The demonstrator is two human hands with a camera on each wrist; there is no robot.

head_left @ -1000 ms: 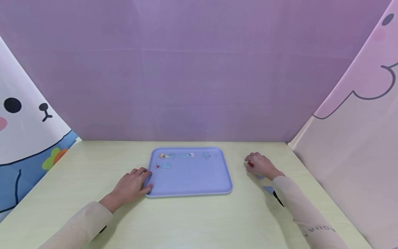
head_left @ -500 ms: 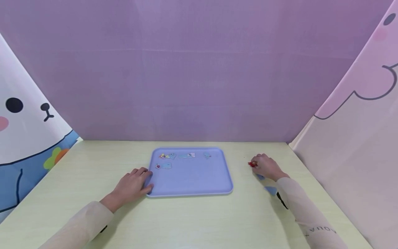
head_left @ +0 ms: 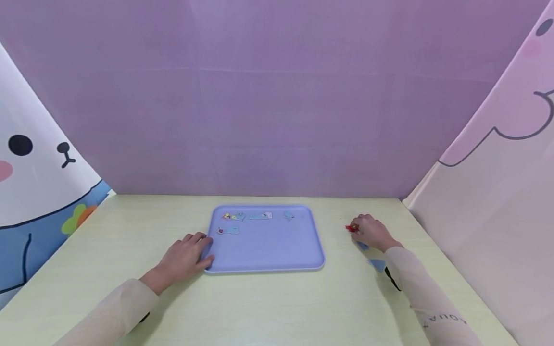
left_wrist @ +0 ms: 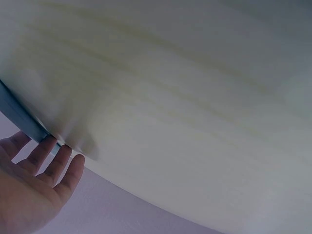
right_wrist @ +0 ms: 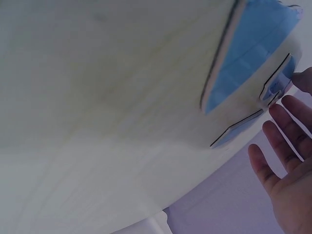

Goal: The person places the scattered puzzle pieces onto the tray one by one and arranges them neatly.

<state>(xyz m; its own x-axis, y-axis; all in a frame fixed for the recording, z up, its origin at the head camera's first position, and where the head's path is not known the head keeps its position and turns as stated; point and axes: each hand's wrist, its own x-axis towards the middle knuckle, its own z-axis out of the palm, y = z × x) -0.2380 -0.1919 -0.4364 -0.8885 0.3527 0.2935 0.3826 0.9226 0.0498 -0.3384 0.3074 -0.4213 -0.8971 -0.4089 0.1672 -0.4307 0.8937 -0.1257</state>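
Note:
My left hand (head_left: pixel 183 258) rests at the left edge of a lilac-blue tray (head_left: pixel 268 250), thumb apart from the other fingers. In the left wrist view its fingers (left_wrist: pixel 73 170) reach the tray's rim, fairly straight. Right of the tray, my right hand (head_left: pixel 371 232) is low at the table, its thumb and fingertips at a small red piece (head_left: pixel 351 228); part of this piece is hidden by them. Two flat blue pieces, one (head_left: pixel 362 246) under the hand and one (head_left: pixel 377 265) near the wrist, lie on the table. In the right wrist view the thumb tip meets a small blue-printed piece (right_wrist: pixel 277 83).
Several flat light-blue printed cutouts lie on the tray: one with yellow (head_left: pixel 232 217), one (head_left: pixel 259 216) beside it, one (head_left: pixel 288 216) farther right, and one with a red spot (head_left: pixel 228 230) below. A purple backdrop (head_left: pixel 268 110) stands behind the pale table (head_left: pixel 259 307).
My right hand has shifted slightly right and back toward me, with the red piece now showing more at its fingertips. It has been still for the last half second. My left hand stays put.

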